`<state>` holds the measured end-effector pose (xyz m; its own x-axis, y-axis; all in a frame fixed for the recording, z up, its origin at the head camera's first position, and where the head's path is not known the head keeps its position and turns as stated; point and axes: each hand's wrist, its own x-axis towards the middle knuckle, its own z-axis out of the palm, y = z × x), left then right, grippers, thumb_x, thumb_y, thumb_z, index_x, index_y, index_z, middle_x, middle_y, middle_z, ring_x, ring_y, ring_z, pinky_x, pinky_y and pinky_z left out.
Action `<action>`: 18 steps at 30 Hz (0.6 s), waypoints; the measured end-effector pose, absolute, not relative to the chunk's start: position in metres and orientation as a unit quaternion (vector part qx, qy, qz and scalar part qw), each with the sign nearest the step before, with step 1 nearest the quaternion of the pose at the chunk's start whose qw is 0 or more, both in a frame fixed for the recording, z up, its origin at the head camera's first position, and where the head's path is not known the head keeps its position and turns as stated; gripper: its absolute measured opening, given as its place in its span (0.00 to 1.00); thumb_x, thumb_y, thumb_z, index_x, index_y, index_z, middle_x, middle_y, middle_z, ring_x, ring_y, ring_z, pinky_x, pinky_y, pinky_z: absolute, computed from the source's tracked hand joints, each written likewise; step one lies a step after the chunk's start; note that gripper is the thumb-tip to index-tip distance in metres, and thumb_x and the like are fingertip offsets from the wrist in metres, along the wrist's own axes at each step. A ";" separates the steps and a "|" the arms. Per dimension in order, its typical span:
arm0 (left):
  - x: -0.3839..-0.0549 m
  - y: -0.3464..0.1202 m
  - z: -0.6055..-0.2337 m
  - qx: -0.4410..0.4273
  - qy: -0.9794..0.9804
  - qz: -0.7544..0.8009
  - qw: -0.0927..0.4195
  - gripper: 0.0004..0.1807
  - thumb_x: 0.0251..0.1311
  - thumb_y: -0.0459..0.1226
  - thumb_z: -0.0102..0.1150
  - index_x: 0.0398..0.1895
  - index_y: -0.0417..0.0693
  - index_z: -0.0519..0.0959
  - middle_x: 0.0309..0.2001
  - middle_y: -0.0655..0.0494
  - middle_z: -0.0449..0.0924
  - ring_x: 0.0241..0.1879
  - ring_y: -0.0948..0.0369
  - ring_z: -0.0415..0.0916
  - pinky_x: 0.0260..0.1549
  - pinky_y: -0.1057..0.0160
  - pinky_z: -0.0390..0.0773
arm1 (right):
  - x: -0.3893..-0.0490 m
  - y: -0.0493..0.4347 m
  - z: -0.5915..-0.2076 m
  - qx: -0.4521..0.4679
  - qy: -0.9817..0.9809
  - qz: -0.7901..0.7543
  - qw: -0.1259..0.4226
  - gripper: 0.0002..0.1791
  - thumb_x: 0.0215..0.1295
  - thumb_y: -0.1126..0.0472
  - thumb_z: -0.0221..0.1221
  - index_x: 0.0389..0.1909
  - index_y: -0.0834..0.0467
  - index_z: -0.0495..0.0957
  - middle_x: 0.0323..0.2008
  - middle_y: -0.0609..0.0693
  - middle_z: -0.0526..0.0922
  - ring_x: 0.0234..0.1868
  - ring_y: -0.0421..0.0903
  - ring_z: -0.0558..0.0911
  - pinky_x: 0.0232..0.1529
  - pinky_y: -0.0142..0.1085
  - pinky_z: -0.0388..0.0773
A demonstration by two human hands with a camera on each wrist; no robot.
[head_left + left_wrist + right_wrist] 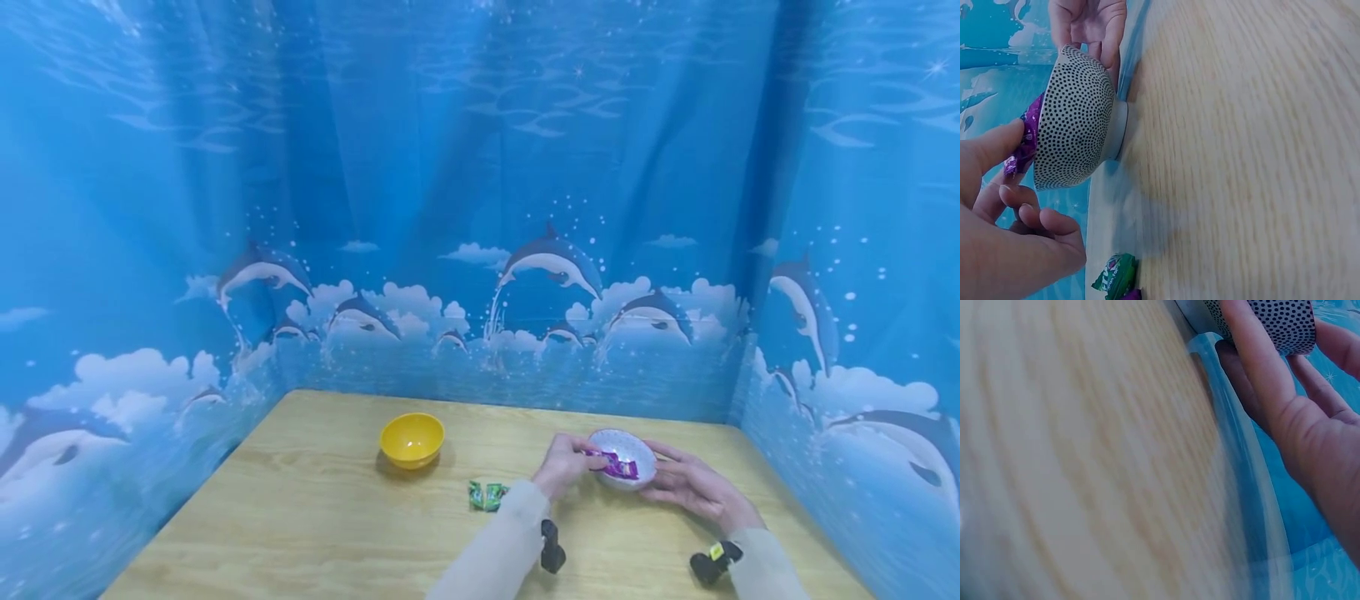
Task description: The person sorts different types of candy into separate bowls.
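Note:
A white bowl with black dots [1079, 119] stands on the table at the right, before the right hand. My left hand [561, 467] pinches a purple-wrapped candy [1027, 134] between thumb and fingers at the bowl's rim. Inside the bowl [637, 446], purple wrappers [624, 468] show in the head view. My right hand [693, 487] holds the bowl's right side, thumb and fingers spread around its wall. Left of the left hand lie green-wrapped candies [492, 497]; the left wrist view shows one green candy [1116, 275] with a bit of purple beside it.
A yellow bowl [412, 442] stands farther left on the wooden table [315, 517]. Blue curtains with dolphins [551, 258] hang behind the table and along both sides. Dark wrist devices [552, 547] are strapped to both light sleeves.

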<state>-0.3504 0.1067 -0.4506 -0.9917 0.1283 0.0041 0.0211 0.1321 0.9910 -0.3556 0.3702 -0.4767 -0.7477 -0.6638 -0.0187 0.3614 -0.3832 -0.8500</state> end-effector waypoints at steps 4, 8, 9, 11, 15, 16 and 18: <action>-0.349 0.110 -0.450 0.027 0.760 0.648 0.044 0.06 0.48 0.32 0.71 0.30 0.45 0.86 0.35 0.57 0.82 0.40 0.59 0.75 0.50 0.55 0.76 | -0.354 0.371 -0.476 -0.161 0.460 -0.816 0.312 0.29 0.76 0.72 0.30 0.69 0.51 0.66 0.62 0.60 0.74 0.65 0.63 0.71 0.71 0.58 0.55; -0.351 0.112 -0.450 0.020 0.765 0.642 0.044 0.05 0.48 0.34 0.72 0.30 0.46 0.85 0.36 0.56 0.83 0.43 0.58 0.77 0.55 0.49 0.75 | -0.355 0.370 -0.475 -0.156 0.473 -0.814 0.301 0.29 0.75 0.73 0.32 0.74 0.55 0.57 0.63 0.61 0.74 0.65 0.64 0.72 0.70 0.58 0.58; -0.351 0.113 -0.451 0.019 0.765 0.642 0.045 0.05 0.48 0.34 0.72 0.30 0.45 0.85 0.36 0.56 0.83 0.44 0.57 0.76 0.55 0.48 0.75 | -0.355 0.370 -0.475 -0.154 0.474 -0.813 0.300 0.29 0.75 0.73 0.32 0.75 0.56 0.54 0.62 0.61 0.74 0.65 0.64 0.72 0.70 0.58 0.59; -0.351 0.113 -0.452 0.015 0.765 0.642 0.050 0.07 0.48 0.36 0.72 0.30 0.45 0.85 0.37 0.56 0.83 0.44 0.57 0.77 0.55 0.46 0.75 | -0.355 0.370 -0.475 -0.152 0.479 -0.812 0.297 0.30 0.75 0.73 0.33 0.76 0.57 0.52 0.62 0.61 0.74 0.65 0.64 0.72 0.69 0.58 0.59; -0.351 0.112 -0.453 0.022 0.763 0.643 0.061 0.10 0.50 0.40 0.72 0.33 0.45 0.85 0.38 0.55 0.83 0.44 0.55 0.77 0.54 0.44 0.75 | -0.355 0.370 -0.475 -0.150 0.476 -0.813 0.299 0.28 0.75 0.73 0.33 0.74 0.55 0.58 0.62 0.60 0.74 0.66 0.64 0.71 0.70 0.58 0.58; -0.351 0.112 -0.453 0.023 0.763 0.643 0.063 0.11 0.50 0.41 0.72 0.34 0.46 0.85 0.38 0.55 0.83 0.45 0.54 0.77 0.54 0.43 0.75 | -0.355 0.371 -0.476 -0.151 0.476 -0.813 0.300 0.28 0.76 0.72 0.33 0.72 0.54 0.60 0.62 0.60 0.74 0.66 0.63 0.71 0.70 0.58 0.58; -0.351 0.111 -0.453 0.026 0.763 0.643 0.066 0.11 0.51 0.42 0.71 0.35 0.46 0.85 0.39 0.54 0.83 0.45 0.54 0.77 0.54 0.43 0.75 | -0.355 0.371 -0.476 -0.154 0.474 -0.813 0.302 0.28 0.76 0.72 0.32 0.70 0.52 0.64 0.62 0.59 0.74 0.66 0.62 0.71 0.70 0.58 0.57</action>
<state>-0.3508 0.1106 -0.4526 -0.9899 0.1249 -0.0670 -0.0449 0.1717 0.9841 -0.3550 0.3713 -0.4764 -0.7703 -0.6366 -0.0364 0.3457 -0.3689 -0.8628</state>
